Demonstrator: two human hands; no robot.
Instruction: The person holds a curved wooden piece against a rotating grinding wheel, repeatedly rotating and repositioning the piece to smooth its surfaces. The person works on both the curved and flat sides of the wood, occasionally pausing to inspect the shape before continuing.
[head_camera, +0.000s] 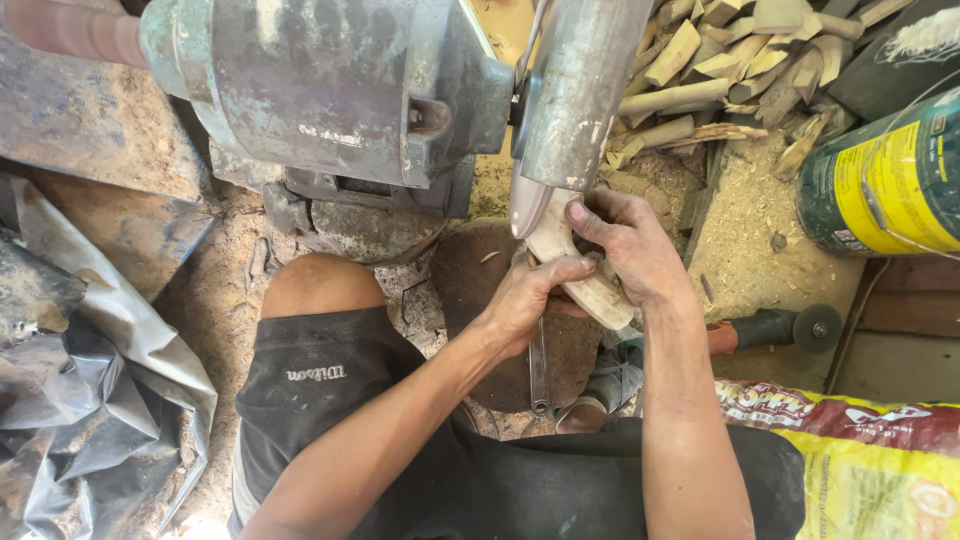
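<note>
Both hands are gripping one curved, pale wood piece (585, 280) just under the grinder's wheel (530, 205), its long axis running from the wheel at upper left down toward the lower right. The left hand (525, 295) is wrapping closed around the piece from below and the left, thumb lying over it, while the right hand (625, 245) is clamping it from above, thumb pressing near the wheel. The upper end is touching the wheel, the right hand being the nearer to that contact.
</note>
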